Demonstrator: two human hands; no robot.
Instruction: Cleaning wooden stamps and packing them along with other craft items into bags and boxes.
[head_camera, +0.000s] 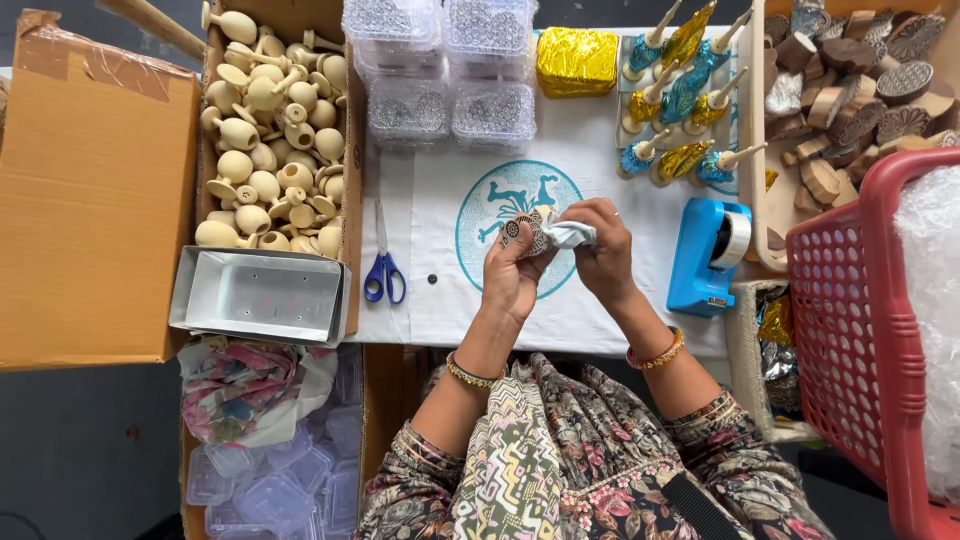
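A round teal emblem (512, 222) is printed mid-surface (440, 300) on the white cover. At the far edge stand 4 clear lidded packs (450, 70) in a block, with a gold foil packet (577, 60) just to their right. An open carton of plain wooden knobs (275, 130) fills the far-left corner, with a closed brown box (90, 190) beside it. A grey tray (262, 295) sits at the left edge, near blue scissors (383, 262). A blue tape dispenser (708, 255) sits right, by a red basket (850, 330).

Both hands meet above the emblem, wrists raised, forearms angled inward. The left hand (512, 270) grips a patterned stamp (524, 230); the right hand (600, 250) pinches a white cloth (565, 235) against it.
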